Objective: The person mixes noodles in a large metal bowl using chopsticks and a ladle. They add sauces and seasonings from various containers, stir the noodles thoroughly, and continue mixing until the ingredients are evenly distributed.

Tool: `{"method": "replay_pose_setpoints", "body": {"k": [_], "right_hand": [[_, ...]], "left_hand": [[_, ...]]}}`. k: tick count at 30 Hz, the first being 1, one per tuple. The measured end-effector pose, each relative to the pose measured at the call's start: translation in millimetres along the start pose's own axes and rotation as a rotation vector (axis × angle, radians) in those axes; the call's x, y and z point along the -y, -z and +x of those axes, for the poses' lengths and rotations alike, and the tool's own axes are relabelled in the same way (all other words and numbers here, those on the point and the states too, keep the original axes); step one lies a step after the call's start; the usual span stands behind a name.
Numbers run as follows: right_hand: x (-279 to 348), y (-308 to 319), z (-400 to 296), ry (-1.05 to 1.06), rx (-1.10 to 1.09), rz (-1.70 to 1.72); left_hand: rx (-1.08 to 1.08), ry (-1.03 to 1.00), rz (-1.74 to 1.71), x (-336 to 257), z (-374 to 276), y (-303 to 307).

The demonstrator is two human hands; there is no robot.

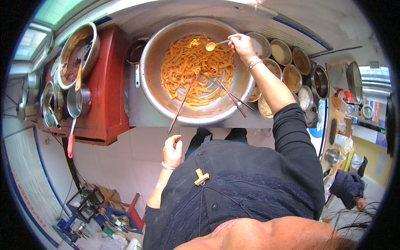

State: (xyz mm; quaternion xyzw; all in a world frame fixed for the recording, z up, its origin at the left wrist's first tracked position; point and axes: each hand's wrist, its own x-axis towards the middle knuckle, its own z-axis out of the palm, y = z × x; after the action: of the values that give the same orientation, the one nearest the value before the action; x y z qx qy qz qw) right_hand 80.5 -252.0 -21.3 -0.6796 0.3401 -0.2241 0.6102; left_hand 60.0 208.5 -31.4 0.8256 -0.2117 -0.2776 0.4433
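A large metal basin (pixel 156 103) stands on the counter before me, holding a heap of sauced flat strips (pixel 184 62) that look like noodles or tofu skin. My right hand (pixel 243 47) grips the handle of a small spoon (pixel 211 46) over the basin's far side. The spoon's bowl holds yellowish matter. Similar yellow powder (pixel 197 40) lies on the strips just left of it. Several dark chopsticks (pixel 184 101) lean in the basin, their ends over its near rim. My left hand (pixel 172 151) hangs near my waist, below the basin, fingers curled and holding nothing.
Several metal bowls with powders (pixel 292 78) stand right of the basin. Left are a dark pot (pixel 136 51) and a red cabinet (pixel 109 84) bearing a sauce-smeared basin (pixel 93 56) and a red-handled saucepan (pixel 75 103). Another person (pixel 347 189) is partly visible at far right.
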Motion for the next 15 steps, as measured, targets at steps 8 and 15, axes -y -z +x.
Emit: {"method": "replay_pose_setpoints", "body": {"k": [8,15], "right_hand": [[-16.9,149.1,-98.3,-0.117,-0.155,0.298],[-11.9,379.7,-243.4,0.086,-0.668,0.773]], "left_hand": [[0.202,-0.228,0.013,-21.0,35.2,-61.3],[0.457,-0.337,0.063,-94.0,69.7,-174.9]]}}
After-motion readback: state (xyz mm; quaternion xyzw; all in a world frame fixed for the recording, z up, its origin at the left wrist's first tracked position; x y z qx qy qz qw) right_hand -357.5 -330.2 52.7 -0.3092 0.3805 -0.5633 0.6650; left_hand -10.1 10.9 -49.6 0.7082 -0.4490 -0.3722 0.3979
